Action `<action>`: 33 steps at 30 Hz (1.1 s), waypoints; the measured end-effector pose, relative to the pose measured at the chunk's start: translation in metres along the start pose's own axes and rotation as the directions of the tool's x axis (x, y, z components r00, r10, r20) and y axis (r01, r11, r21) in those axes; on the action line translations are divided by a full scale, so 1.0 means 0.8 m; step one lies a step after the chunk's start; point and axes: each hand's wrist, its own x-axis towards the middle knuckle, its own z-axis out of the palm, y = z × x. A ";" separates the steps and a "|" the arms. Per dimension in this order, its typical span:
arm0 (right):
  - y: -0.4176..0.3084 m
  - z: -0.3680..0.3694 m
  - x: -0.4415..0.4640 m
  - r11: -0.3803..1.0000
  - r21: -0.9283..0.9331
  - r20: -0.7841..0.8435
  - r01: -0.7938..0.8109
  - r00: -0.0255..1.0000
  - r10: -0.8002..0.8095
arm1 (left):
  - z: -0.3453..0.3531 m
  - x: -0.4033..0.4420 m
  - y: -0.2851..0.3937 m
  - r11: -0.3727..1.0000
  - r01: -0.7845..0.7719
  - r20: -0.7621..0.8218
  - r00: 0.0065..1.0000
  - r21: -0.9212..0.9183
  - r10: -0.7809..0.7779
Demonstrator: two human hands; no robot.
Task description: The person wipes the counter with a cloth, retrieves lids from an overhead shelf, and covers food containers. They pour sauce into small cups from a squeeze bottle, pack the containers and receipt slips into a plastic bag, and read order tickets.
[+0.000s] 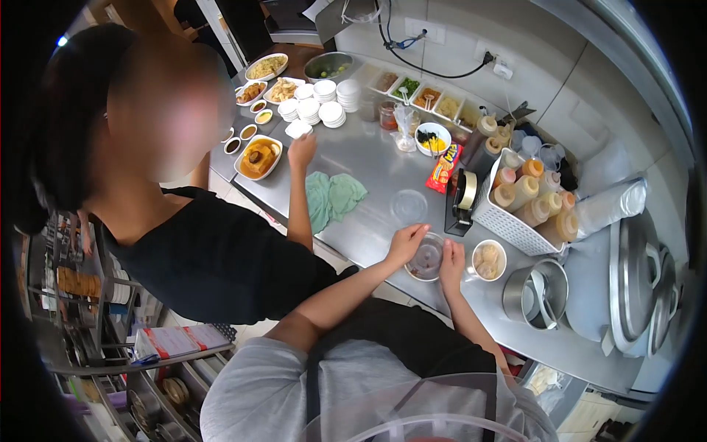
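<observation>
My left hand (407, 245) and my right hand (451, 264) grip opposite sides of a clear plastic lid (426, 255), fingers closed at its rim. The lid is over a round white container whose contents are mostly hidden; I cannot tell whether it is pressed on. Flat on the counter just beyond lies a second clear lid (409, 208). Right of my right hand stands an uncovered white tub (487, 261) with pale round food pieces inside.
A co-worker's hand (300, 151) holds a small white dish (298, 130) by stacked dishes (324, 92). A green cloth (333, 199) lies on the steel counter. A tape dispenser (462, 197), a basket of squeeze bottles (515, 217) and a steel pot (524, 302) stand rightward.
</observation>
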 end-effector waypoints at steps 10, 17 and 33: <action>0.012 0.000 0.010 0.950 0.208 0.077 -0.231 0.972 0.220 | 0.001 0.006 0.000 0.994 -0.066 0.033 0.997 0.085 0.063; 0.027 0.003 0.017 0.970 0.162 0.093 -0.181 0.981 0.168 | 0.005 0.012 -0.008 0.980 -0.070 0.004 0.998 0.185 0.070; -0.043 -0.034 -0.006 0.948 -0.208 0.081 0.239 0.970 -0.227 | -0.062 0.088 -0.015 0.742 -0.146 -0.266 0.874 0.654 0.406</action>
